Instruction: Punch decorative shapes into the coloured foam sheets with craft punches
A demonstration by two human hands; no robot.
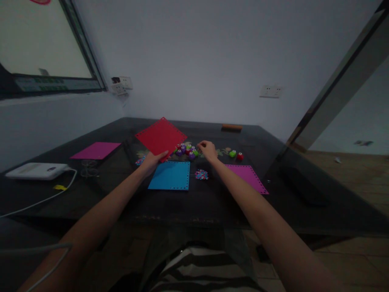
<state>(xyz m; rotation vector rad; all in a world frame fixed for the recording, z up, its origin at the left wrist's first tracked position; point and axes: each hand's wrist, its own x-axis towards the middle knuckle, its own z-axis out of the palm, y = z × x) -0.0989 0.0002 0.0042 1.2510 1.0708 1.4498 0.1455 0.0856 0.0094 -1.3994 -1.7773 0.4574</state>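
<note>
My left hand (151,160) grips a red square sheet (161,136) by its near corner, thumb on top. The sheet is raised and tilted, with small holes along its edges. Below it a blue sheet (168,177), also edged with holes, lies on the dark table. My right hand (208,150) is closed in a pinch just right of a heap of small red, green and purple balls with eye-like spots (187,150). Whatever its fingertips hold is too small to see. A green ball (232,153) and a red ball (240,156) sit apart, farther right.
A pink sheet (249,177) lies partly behind my right forearm, another pink sheet (96,150) at left. Small pink-and-blue pieces (201,174) are clustered beside the blue sheet. A white device (37,171) with a cable stands at left, an orange-brown block (231,127) at the back.
</note>
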